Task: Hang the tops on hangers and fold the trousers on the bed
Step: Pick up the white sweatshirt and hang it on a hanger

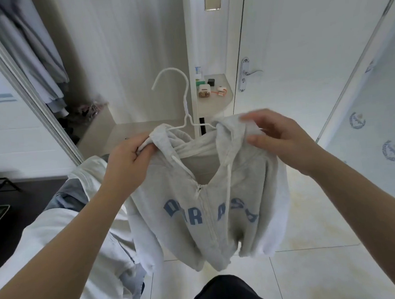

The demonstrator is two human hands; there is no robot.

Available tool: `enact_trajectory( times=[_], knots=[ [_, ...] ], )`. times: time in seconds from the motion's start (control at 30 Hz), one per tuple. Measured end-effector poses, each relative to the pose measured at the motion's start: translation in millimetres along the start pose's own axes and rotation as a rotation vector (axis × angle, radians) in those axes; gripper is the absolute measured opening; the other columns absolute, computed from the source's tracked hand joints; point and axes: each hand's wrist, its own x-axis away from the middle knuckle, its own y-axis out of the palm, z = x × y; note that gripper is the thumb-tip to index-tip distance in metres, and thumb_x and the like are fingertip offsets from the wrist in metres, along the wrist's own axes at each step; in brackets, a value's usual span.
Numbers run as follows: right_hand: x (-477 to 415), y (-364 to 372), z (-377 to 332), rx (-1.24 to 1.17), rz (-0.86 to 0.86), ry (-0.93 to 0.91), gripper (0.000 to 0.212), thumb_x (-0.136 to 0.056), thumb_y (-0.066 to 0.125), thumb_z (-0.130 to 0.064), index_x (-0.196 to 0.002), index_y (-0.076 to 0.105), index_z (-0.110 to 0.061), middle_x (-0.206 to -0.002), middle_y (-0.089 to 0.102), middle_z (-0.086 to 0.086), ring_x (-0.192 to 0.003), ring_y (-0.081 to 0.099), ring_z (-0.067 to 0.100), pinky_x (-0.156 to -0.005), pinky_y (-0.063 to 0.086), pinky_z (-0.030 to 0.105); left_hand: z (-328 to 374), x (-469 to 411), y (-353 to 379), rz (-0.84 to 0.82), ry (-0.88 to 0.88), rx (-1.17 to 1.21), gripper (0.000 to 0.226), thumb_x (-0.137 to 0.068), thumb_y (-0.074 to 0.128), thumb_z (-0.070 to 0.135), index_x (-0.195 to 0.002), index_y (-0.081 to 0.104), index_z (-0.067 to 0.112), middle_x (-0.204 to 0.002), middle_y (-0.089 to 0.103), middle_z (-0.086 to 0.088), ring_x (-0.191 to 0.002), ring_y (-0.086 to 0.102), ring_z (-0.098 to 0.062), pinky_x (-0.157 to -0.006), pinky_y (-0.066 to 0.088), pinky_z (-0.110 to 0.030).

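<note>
Left hand (125, 163) grips hoodie (195, 207) shoulder, right hand (281, 137) pinches other; hanger (184, 99) inside; wardrobe (128, 61) holds garments (42, 54), seemingly.

1 wide-angle view, worn on the person's head, faces forward and down toward the floor (312, 223). The left hand (125, 163) and right hand (281, 139) sit near the lens, at mid-frame.

A white door (300, 39) with a metal handle (253, 72) stands beside a cluttered shelf (212, 103).
</note>
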Motion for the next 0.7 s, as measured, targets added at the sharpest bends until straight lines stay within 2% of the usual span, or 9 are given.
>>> enact_trajectory(
  times=[0.1, 0.17, 0.23, 0.3, 0.37, 0.43, 0.5, 0.6, 0.7],
  knots=[
    [-0.2, -9.3, 8.3, 0.095, 0.001, 0.084, 0.05, -0.087, 0.077, -0.03, -0.13, 0.053, -0.035, -0.097, 0.071, 0.004, -0.09, 0.066, 0.029, -0.085, 0.054, 0.048, 4.2, -2.1, -1.3, 0.048, 0.003, 0.027, 0.021, -0.103, 0.053, 0.023, -0.107, 0.073, 0.029, -0.096, 0.071, 0.021, -0.09, 0.063, 0.005, -0.075, 0.045, -0.01],
    [1.4, -16.7, 17.3, 0.223, 0.007, 0.135, 0.037, -0.078, 0.076, -0.049, -0.112, 0.064, -0.04, -0.094, 0.072, -0.005, -0.088, 0.068, 0.017, -0.082, 0.054, 0.041, 5.0, -3.3, -1.7, 0.087, -0.017, 0.049, 0.023, -0.103, 0.054, 0.024, -0.108, 0.072, 0.037, -0.093, 0.07, 0.029, -0.088, 0.062, 0.009, -0.074, 0.043, -0.005],
    [6.1, -25.3, 27.0, 0.231, -0.008, 0.202, 0.028, -0.074, 0.074, -0.053, -0.093, 0.072, -0.033, -0.085, 0.071, -0.013, -0.08, 0.065, 0.009, -0.076, 0.052, 0.036, 4.0, -4.2, -2.3, 0.113, -0.03, 0.047, 0.026, -0.103, 0.055, 0.023, -0.099, 0.07, 0.044, -0.085, 0.067, 0.031, -0.079, 0.061, 0.01, -0.069, 0.041, -0.003],
    [10.7, -33.0, 37.3, 0.154, -0.058, 0.264, 0.02, -0.079, 0.076, -0.042, -0.086, 0.075, -0.024, -0.079, 0.07, -0.007, -0.074, 0.062, 0.008, -0.072, 0.048, 0.032, 0.6, -5.6, -2.6, 0.116, -0.023, 0.027, 0.022, -0.103, 0.055, 0.022, -0.098, 0.072, 0.036, -0.085, 0.068, 0.028, -0.08, 0.062, 0.007, -0.07, 0.042, -0.005],
    [14.7, -38.2, 45.8, 0.064, -0.075, 0.275, 0.003, -0.087, 0.076, -0.019, -0.088, 0.078, -0.02, -0.086, 0.074, 0.001, -0.08, 0.066, 0.011, -0.074, 0.051, 0.026, -4.9, -8.6, -1.3, 0.089, -0.002, -0.018, 0.018, -0.103, 0.055, 0.022, -0.101, 0.073, 0.023, -0.087, 0.072, 0.013, -0.084, 0.064, -0.004, -0.073, 0.046, -0.012],
    [17.1, -38.6, 50.8, -0.003, -0.067, 0.282, 0.014, -0.088, 0.072, -0.005, -0.088, 0.079, -0.018, -0.089, 0.076, 0.004, -0.083, 0.069, 0.014, -0.073, 0.053, 0.022, -9.9, -13.3, 1.4, 0.029, 0.001, -0.074, 0.02, -0.103, 0.054, 0.02, -0.1, 0.072, 0.012, -0.089, 0.072, -0.003, -0.085, 0.064, -0.021, -0.076, 0.049, -0.025],
    [18.4, -35.5, 54.3, -0.049, -0.076, 0.309, 0.011, -0.088, 0.071, -0.003, -0.089, 0.077, -0.012, -0.091, 0.074, 0.008, -0.086, 0.068, 0.018, -0.078, 0.052, 0.029, -11.0, -15.2, 3.8, -0.01, -0.01, -0.082, 0.02, -0.102, 0.055, 0.019, -0.106, 0.074, 0.016, -0.096, 0.073, 0.001, -0.089, 0.062, -0.017, -0.08, 0.048, -0.02],
    [19.9, -23.4, 56.0, -0.048, -0.107, 0.324, 0.013, -0.086, 0.074, -0.022, -0.096, 0.074, -0.014, -0.1, 0.074, 0.009, -0.094, 0.07, 0.024, -0.087, 0.053, 0.04, -11.8, -13.0, 6.8, -0.013, 0.007, -0.051, 0.023, -0.1, 0.054, 0.023, -0.112, 0.074, 0.023, -0.095, 0.069, 0.015, -0.089, 0.058, -0.003, -0.081, 0.04, -0.003],
    [19.1, -6.6, 49.1, 0.037, -0.157, 0.296, 0.027, -0.083, 0.07, -0.048, -0.106, 0.074, -0.034, -0.106, 0.076, -0.006, -0.098, 0.073, 0.012, -0.082, 0.06, 0.026, -15.0, -13.4, 12.4, -0.065, -0.01, -0.04, 0.02, -0.101, 0.054, 0.025, -0.106, 0.072, 0.03, -0.095, 0.069, 0.016, -0.086, 0.06, -0.004, -0.079, 0.044, -0.014]
  ],
)
